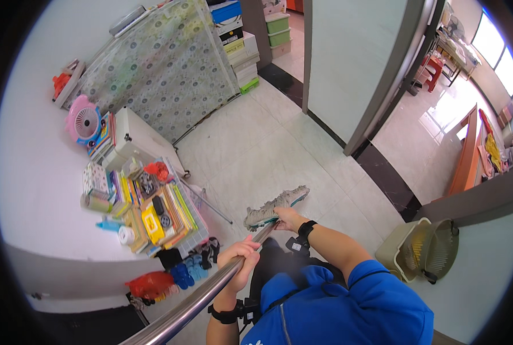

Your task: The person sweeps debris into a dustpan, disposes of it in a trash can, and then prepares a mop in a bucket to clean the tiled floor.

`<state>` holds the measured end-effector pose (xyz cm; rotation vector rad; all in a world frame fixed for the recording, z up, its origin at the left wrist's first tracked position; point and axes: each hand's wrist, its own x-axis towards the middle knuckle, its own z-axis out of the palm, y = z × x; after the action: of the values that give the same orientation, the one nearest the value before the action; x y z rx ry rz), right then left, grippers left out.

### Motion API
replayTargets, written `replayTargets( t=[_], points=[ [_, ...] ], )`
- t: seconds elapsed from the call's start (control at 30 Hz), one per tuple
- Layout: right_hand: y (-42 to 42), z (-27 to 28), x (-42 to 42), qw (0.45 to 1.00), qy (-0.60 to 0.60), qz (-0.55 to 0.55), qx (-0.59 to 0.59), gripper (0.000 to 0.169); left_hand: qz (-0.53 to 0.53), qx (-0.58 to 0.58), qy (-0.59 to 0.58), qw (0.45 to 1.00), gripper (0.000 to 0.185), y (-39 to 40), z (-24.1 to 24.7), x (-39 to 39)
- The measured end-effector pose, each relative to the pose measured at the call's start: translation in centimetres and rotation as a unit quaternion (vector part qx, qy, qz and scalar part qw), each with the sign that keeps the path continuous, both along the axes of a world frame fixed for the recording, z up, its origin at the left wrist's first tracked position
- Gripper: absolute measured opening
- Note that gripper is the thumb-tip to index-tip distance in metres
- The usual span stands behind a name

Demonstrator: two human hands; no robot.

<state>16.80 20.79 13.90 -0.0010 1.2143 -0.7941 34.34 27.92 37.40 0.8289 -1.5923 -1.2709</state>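
A flat mop's shiny metal pole slants from the lower left towards the middle of the view. My left hand is wrapped around this pole partway along. At the pole's far end sits the mop head, with a shaggy grey cloth pad and a teal frame edge. It is raised in front of me and turned so that the pad faces away. My right hand grips the mop head's edge near the pole joint; the fingers beneath are partly hidden.
To the left, a small table bears stacked books and a yellow packet. Behind it stand a white suitcase and a pink fan. A wrapped mattress leans on the wall. Right are a doorway and a lidded bin.
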Motion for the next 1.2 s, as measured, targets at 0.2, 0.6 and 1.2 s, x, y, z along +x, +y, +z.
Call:
replayTargets(
  t=[0.2,0.6,1.2],
  points=[
    [-15.5,-5.0,-1.0,0.956,0.156,0.154,-0.193,0.033,-0.042,-0.008,-0.033,0.999,0.011,-17.0,-1.1,1.4],
    [-46.4,-5.8,-12.3,0.936,0.245,0.122,-0.221,0.041,-0.042,0.02,-0.082,0.996,0.011,-48.1,2.4,-3.4],
    [-75.5,-0.4,-7.6,0.974,-0.216,-0.063,-0.012,0.03,0.065,0.309,-0.07,0.946,0.018,-83.5,-18.7,-16.5]
  ],
)
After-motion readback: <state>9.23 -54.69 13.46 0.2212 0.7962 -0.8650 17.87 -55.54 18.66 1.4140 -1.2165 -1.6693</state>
